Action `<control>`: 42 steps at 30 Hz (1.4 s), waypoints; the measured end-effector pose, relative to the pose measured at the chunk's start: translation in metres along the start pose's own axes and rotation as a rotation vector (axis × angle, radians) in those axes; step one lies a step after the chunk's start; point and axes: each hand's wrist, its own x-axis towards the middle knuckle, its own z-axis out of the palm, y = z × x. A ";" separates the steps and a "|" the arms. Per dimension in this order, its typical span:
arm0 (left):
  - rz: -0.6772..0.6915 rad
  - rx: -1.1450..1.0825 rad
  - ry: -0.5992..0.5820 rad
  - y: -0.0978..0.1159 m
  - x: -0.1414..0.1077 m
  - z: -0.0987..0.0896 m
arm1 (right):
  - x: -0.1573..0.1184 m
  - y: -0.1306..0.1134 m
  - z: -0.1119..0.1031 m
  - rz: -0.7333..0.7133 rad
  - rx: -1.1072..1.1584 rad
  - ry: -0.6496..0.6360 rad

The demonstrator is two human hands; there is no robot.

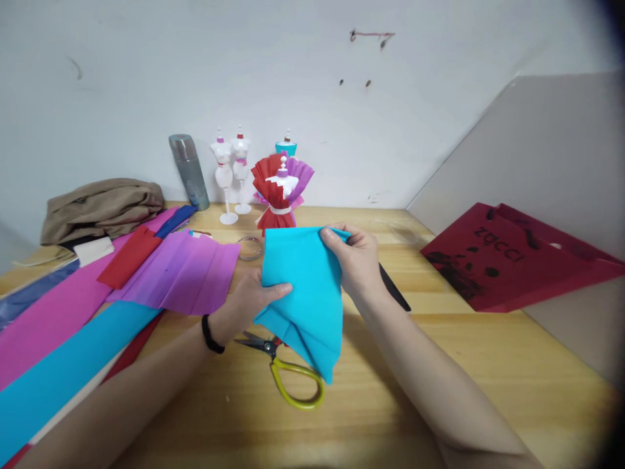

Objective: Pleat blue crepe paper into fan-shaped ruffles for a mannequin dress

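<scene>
While left hand (250,298) clasps sheet (310,280), right hand (359,259) pinches

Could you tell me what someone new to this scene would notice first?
Probably the bright turquoise sheet, held up between the left hand and the right hand in the middle of the view. Just below it, the scissors show their yellow handle on the table. To the right, a crimson bag also stands out.

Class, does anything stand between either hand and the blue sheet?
Nothing visible does: the left hand and right hand both hold the blue sheet. The scissors lie by its lower edge, not between.
</scene>
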 end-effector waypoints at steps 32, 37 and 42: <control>0.094 -0.014 0.018 0.035 -0.007 -0.013 | -0.018 -0.007 0.010 0.192 0.156 -0.321; 0.150 -0.035 0.156 0.036 -0.002 -0.018 | -0.018 -0.002 0.012 0.312 0.147 -0.439; 0.139 -0.116 0.123 0.037 -0.001 -0.020 | -0.017 0.001 0.013 0.232 0.102 -0.374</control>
